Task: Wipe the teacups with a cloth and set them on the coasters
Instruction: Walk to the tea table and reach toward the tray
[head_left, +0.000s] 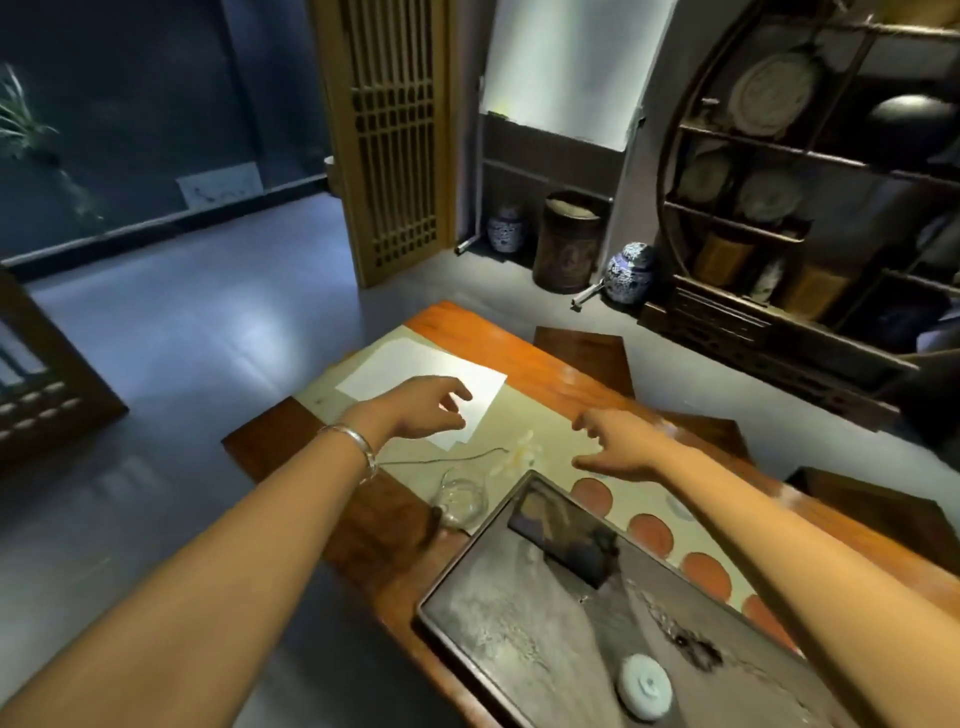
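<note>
Several round orange coasters (650, 534) lie in a row on the pale runner (524, 441), along the right side of the dark stone tea tray (545, 623). A pale upturned teacup (644, 687) rests on the tray near its front. My left hand (423, 405) hovers over a white sheet (410, 374) on the runner, fingers apart and holding nothing. Further right, my right hand (618, 444) reaches over the runner just beyond the first coaster, also spread and bare. No cloth can be made out.
A glass pitcher (460, 493) stands left of the tray by a thin wire and a pale flower (519, 452). The orange wooden table (545, 364) has dark stools (587, 358) along its right side. Shelves with plates and jars stand at the right.
</note>
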